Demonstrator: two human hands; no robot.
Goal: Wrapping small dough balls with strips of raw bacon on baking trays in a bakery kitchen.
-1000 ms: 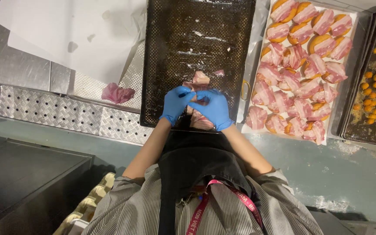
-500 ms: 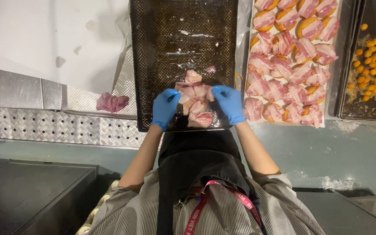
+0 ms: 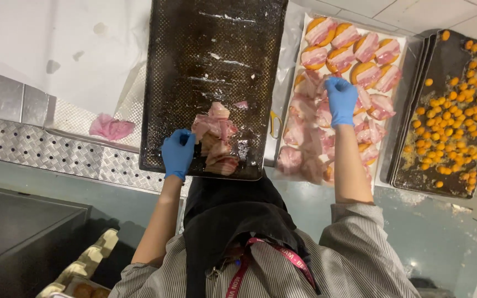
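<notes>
Blue-gloved right hand (image 3: pixel 342 100) now away from pile, fingers curled on raw bacon slices (image 3: pixel 327 118) beneath it. Left hand (image 3: pixel 178 153) curled at bacon pile (image 3: pixel 215 138) just beside, on dark perforated tray (image 3: pixel 216 49).

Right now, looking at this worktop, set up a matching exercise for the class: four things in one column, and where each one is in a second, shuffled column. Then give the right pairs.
Column one:
1. left hand
2. right hand
3. loose pink scrap
4. small orange balls

Column two:
A. on the dark tray at the far right
B. over the white tray of bacon-wrapped pieces
C. on the metal ledge, left of the dark mesh tray
D. at the small pile of bacon on the dark mesh tray

Pairs: 1-D, 2-B, 3-C, 4-A
</notes>
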